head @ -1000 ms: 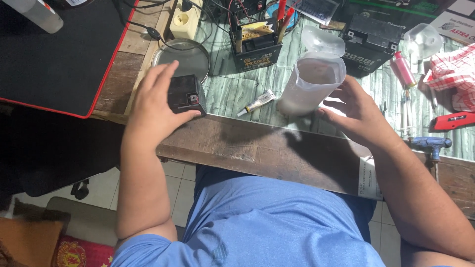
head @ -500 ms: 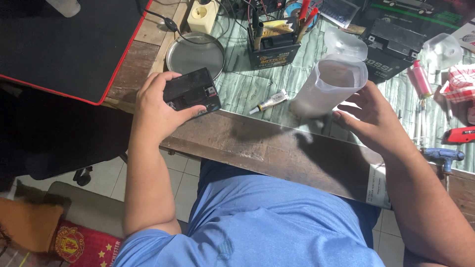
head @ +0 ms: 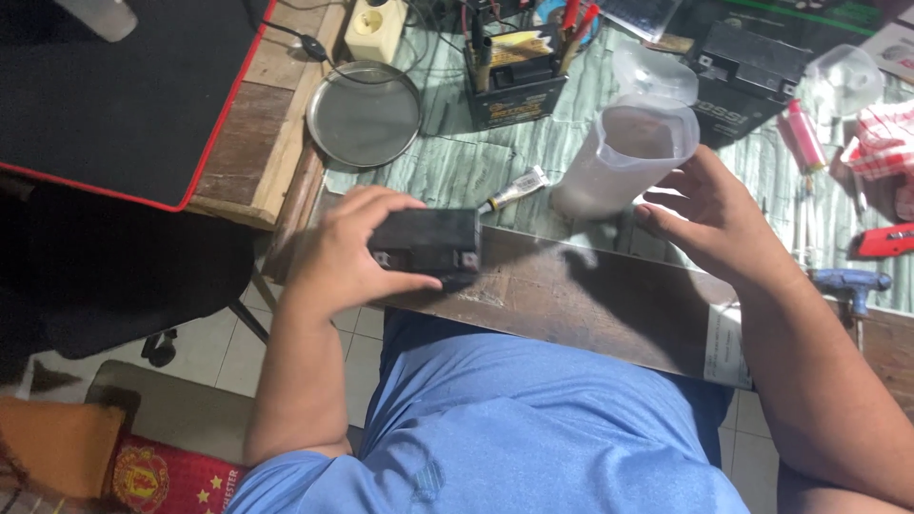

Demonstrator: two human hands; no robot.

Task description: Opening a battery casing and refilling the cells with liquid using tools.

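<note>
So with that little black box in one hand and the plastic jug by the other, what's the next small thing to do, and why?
Probably set the small black rectangular battery flat on the brown board. The left hand holds it at the board's near edge, while the right hand is open beside the translucent plastic measuring jug, not gripping it. A steady battery would free both hands.

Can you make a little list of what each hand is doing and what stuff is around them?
Left hand: grips a small black battery at the bench edge
Right hand: open, fingers beside the cloudy plastic jug; touching it or not is unclear
Between them: small tube
Behind: round metal lid, bigger black battery
Far right: blue tool
</note>
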